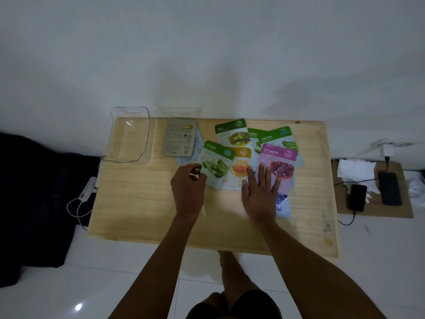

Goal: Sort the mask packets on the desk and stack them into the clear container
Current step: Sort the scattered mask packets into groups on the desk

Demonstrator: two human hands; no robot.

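Two hands mid-sort: your right hand [259, 194] spreads its fingers flat on the pomegranate packet [279, 157], your left hand [188, 192] curls round another packet [195, 175], so group matches next.

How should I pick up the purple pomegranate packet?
Pinch the pomegranate packet along its right long edge, coming in from the right. It lies flat on top of the other packets, so that edge is uncovered. The right hand already rests straight fingers on its left part.
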